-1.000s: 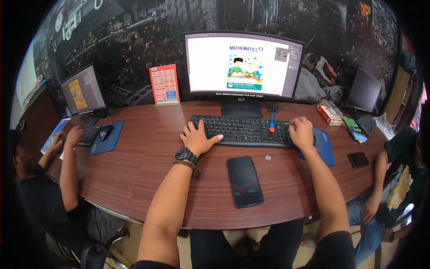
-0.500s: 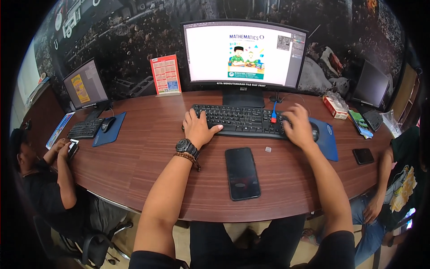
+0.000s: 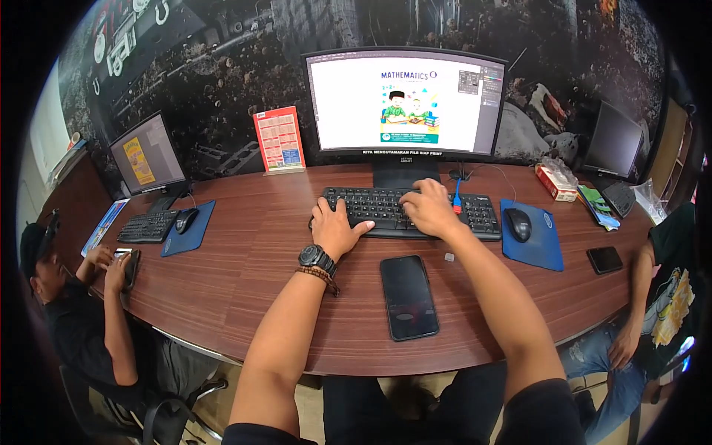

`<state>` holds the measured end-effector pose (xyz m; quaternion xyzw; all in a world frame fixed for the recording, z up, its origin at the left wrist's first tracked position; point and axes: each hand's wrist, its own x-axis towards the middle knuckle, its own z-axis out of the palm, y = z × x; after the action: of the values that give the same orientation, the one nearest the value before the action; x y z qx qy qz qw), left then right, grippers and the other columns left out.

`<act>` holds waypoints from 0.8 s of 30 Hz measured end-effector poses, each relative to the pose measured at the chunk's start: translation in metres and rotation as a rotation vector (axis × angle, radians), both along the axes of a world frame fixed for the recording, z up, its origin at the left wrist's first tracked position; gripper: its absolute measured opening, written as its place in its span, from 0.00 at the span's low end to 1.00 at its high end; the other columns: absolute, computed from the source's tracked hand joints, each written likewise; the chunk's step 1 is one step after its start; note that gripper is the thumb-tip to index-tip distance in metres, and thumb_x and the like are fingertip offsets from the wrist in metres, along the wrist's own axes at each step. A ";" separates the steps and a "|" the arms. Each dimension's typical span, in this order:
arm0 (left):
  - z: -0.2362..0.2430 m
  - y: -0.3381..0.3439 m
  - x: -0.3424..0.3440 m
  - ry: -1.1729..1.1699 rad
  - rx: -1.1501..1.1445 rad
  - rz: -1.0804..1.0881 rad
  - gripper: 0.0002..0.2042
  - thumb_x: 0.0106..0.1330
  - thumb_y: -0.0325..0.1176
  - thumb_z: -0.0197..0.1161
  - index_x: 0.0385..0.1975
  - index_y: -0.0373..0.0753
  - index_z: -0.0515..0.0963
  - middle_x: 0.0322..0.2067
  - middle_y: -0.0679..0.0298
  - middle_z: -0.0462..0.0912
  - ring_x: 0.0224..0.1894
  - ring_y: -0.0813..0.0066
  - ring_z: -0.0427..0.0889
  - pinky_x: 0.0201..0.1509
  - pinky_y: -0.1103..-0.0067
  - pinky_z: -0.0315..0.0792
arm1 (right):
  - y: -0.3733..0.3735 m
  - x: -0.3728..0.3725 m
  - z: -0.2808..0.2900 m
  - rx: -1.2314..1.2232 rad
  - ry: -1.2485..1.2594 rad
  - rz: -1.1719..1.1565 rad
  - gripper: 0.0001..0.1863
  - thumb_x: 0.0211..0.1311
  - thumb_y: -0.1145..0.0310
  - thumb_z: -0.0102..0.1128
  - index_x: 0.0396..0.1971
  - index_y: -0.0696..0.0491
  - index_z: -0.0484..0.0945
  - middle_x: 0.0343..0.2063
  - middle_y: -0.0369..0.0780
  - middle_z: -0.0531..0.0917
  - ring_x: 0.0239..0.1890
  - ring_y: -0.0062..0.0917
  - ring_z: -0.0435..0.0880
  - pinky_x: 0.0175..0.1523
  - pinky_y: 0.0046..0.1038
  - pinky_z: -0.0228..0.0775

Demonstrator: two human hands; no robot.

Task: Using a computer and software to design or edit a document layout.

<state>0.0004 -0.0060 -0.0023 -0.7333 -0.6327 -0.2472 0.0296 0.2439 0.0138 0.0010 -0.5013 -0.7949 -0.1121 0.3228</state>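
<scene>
A long black plastic keyboard (image 3: 380, 205) is laid, keys upward, on the brown wood-grain desk (image 3: 237, 259), long axis left to right. Its left end is covered by the wide-spread left hand (image 3: 336, 230), its middle by the loosely curled right hand (image 3: 432, 211).

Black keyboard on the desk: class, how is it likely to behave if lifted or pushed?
The keyboard is long and thin, so it may flex slightly if lifted by one end. Lying flat on the desk, it seems unlikely to roll or tip. The red-ended blue cord apparently resting on it might slide off.
</scene>
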 end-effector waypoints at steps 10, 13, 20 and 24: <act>-0.001 0.002 0.000 -0.018 -0.005 -0.015 0.43 0.57 0.64 0.67 0.63 0.33 0.70 0.61 0.37 0.61 0.62 0.40 0.64 0.63 0.52 0.65 | -0.072 0.162 -0.007 0.195 0.084 -0.422 0.14 0.54 0.67 0.65 0.41 0.52 0.84 0.44 0.44 0.78 0.53 0.42 0.75 0.56 0.43 0.69; 0.000 0.001 0.000 -0.015 -0.006 -0.012 0.43 0.57 0.64 0.67 0.63 0.33 0.70 0.62 0.37 0.61 0.63 0.39 0.63 0.63 0.52 0.65 | -0.082 0.169 -0.010 0.118 0.176 -0.473 0.17 0.55 0.63 0.66 0.46 0.50 0.83 0.50 0.44 0.76 0.55 0.45 0.76 0.54 0.43 0.73; -0.004 0.000 0.002 0.018 0.026 -0.005 0.43 0.57 0.64 0.67 0.63 0.33 0.69 0.61 0.40 0.62 0.60 0.43 0.64 0.63 0.56 0.64 | -0.079 0.187 -0.015 -0.067 0.323 -0.490 0.19 0.56 0.61 0.64 0.47 0.51 0.82 0.50 0.45 0.77 0.52 0.44 0.79 0.56 0.40 0.72; -0.002 0.002 0.002 -0.010 -0.007 -0.016 0.43 0.57 0.64 0.67 0.63 0.33 0.69 0.62 0.39 0.61 0.62 0.42 0.62 0.65 0.55 0.62 | -0.080 0.188 -0.013 -0.072 0.352 -0.450 0.19 0.56 0.63 0.63 0.47 0.52 0.83 0.50 0.45 0.77 0.53 0.44 0.79 0.57 0.40 0.72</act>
<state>0.0020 -0.0042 -0.0039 -0.7372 -0.6279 -0.2486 0.0219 0.4321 -0.0661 -0.0123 -0.6881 -0.5990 -0.0639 0.4046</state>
